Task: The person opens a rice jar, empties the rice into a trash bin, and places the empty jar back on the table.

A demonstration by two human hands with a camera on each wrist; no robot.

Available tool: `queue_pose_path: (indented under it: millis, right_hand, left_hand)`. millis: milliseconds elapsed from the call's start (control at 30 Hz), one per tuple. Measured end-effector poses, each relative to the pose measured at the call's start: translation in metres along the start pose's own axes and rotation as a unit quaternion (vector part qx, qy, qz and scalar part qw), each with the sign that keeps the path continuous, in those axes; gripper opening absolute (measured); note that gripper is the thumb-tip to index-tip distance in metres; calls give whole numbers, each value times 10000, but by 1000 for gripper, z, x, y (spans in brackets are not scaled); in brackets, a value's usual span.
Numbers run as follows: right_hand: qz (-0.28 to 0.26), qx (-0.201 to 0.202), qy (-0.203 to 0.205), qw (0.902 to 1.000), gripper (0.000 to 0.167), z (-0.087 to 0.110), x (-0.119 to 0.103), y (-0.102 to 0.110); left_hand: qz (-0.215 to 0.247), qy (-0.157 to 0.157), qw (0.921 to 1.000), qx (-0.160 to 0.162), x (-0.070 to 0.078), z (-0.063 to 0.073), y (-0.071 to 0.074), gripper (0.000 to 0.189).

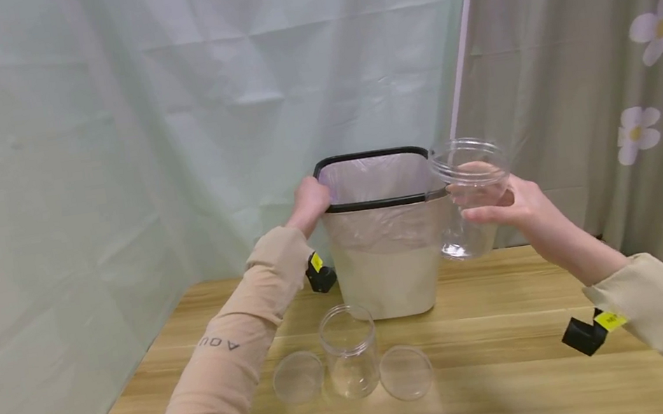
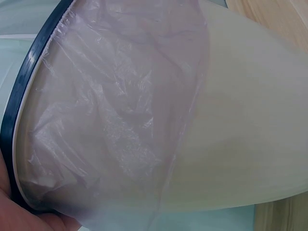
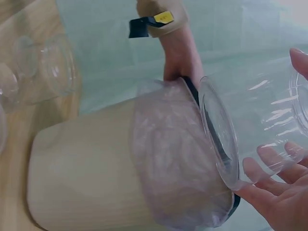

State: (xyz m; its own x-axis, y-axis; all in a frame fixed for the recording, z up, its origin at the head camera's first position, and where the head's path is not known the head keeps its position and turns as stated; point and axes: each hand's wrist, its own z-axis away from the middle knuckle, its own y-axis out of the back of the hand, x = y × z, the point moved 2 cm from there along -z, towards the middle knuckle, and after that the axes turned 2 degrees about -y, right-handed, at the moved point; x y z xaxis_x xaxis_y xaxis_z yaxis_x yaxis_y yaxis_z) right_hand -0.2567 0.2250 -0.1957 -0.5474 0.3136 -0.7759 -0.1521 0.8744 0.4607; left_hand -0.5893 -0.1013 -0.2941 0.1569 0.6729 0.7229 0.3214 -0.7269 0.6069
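A cream trash bin (image 1: 388, 284) stands upright on the wooden table. Its black rim (image 1: 378, 204) holds down a translucent pinkish liner bag (image 2: 120, 96), folded over the outside. My left hand (image 1: 310, 203) grips the rim at the bin's left side; in the left wrist view only part of that hand (image 2: 29, 216) shows. With my right hand (image 1: 512, 206) I hold a clear plastic jar (image 1: 465, 239), threaded mouth upward and without a lid, at the bin's right edge. Fingers show through the jar wall in the right wrist view. Whether the jar touches the bin I cannot tell.
A second clear jar (image 1: 353, 370) stands on the table (image 1: 502, 331) in front of the bin. Flat clear lids lie on both sides of it, one left lid (image 1: 298, 378) and one right lid (image 1: 406, 373). Behind hangs a pale curtain (image 1: 264, 89).
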Motion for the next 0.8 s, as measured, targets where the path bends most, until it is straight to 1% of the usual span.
queue_pose_path:
  millis: [33, 100, 133, 200, 267, 300, 333, 400, 467, 700, 800]
  right_hand:
    - [-7, -11, 10, 10000, 50, 3, 2, -1]
    - [4, -7, -77, 10000, 50, 8, 6, -2]
    - [17, 0, -121, 9999, 50, 10, 8, -3]
    - [81, 34, -251, 9996, 51, 15, 13, -4]
    - [141, 54, -332, 9993, 51, 19, 18, -6]
    - [136, 58, -357, 9993, 51, 21, 20, -6]
    - [125, 45, -345, 9993, 51, 22, 22, -7]
    - [121, 47, -361, 9993, 51, 25, 26, -8]
    - [94, 51, -356, 9993, 52, 28, 29, -8]
    - [73, 72, -404, 9991, 53, 35, 44, -13]
    - [-21, 45, -460, 9989, 54, 37, 51, -16]
  left_hand:
    - [-32, 28, 10000, 24, 6, 7, 4, 15]
    - [-47, 203, 9997, -101, 38, 45, 27, 17]
    - [-86, 293, 9994, -151, 57, 68, 40, 17]
    - [-96, 327, 9992, -206, 88, 108, 62, 18]
    - [-48, 368, 9987, -336, 113, 142, 81, 18]
    - [-59, 330, 9989, -323, 121, 153, 88, 18]
    - [-41, 327, 9989, -331, 127, 162, 92, 19]
    - [17, 307, 9989, -348, 134, 172, 97, 20]
    - [57, 291, 9990, -329, 135, 176, 98, 21]
    - [201, 412, 9986, -261, 133, 173, 97, 22]
    - [196, 398, 9987, -232, 132, 172, 97, 22]
